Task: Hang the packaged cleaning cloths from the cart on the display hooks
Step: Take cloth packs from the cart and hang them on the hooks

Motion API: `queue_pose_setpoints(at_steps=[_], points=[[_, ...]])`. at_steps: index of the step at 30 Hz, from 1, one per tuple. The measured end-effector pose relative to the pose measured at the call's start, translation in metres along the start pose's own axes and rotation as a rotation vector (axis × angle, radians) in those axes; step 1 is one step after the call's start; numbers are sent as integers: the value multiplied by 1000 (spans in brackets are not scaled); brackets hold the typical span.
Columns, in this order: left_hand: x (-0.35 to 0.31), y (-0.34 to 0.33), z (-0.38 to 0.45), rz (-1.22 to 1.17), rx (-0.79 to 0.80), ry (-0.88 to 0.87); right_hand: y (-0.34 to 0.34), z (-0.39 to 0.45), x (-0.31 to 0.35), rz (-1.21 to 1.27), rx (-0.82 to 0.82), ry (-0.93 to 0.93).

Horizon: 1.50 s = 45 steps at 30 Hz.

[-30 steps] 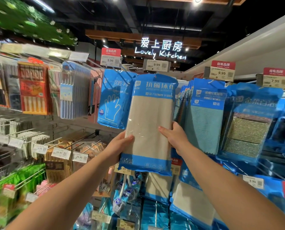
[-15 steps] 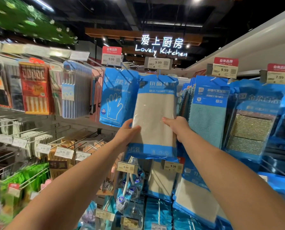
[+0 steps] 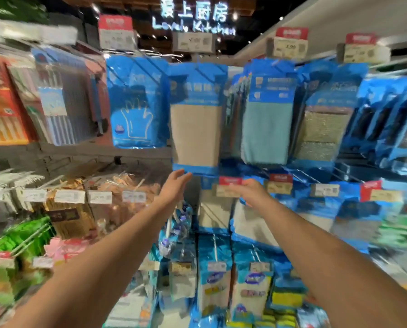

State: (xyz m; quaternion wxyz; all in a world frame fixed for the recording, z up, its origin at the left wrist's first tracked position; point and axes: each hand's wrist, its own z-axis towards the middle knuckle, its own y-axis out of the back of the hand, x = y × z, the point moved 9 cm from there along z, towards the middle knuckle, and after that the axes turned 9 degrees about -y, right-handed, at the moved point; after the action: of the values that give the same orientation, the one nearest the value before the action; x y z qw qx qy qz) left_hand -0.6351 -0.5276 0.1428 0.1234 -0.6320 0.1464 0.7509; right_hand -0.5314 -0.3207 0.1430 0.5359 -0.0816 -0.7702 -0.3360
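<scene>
A blue-edged pack with a beige cleaning cloth hangs on a top-row display hook, between a blue glove pack and a teal cloth pack. My left hand is just below its bottom edge, fingers spread, holding nothing. My right hand is lower and to the right, open too, in front of a red-topped price tag. The frame is blurred by motion. The cart is out of view.
Neighbours on the top row: blue glove pack, teal cloth pack, scouring pad pack. More beige cloth packs hang on the row below. Price tags stick out on hook ends. Other goods fill the left racks.
Both hands held the beige cloth pack at the top hook; now they have let go and dropped below it. The pack hangs on its own. The view tilted down.
</scene>
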Motion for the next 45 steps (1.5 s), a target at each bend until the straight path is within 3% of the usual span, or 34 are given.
queue_pose_setpoints(at_steps=[6,12,19,25,32,38,45], points=[[14,-154,-59,10,346,41,98,-38,-130,26,49,-155],[9,-370,-142,90,694,9,270,-109,-275,109,-82,-289],[46,-603,-285,95,1112,130,468,-226,-445,172,-365,-530],[111,-709,-374,312,1477,179,512,-289,-542,278,-495,-694],[214,-782,-357,367,1473,263,487,-284,-631,502,-538,-891],[299,-843,-258,426,1357,264,488,-189,-663,713,-653,-895],[405,-878,-205,610,1399,379,444,-87,-712,725,-572,-948]])
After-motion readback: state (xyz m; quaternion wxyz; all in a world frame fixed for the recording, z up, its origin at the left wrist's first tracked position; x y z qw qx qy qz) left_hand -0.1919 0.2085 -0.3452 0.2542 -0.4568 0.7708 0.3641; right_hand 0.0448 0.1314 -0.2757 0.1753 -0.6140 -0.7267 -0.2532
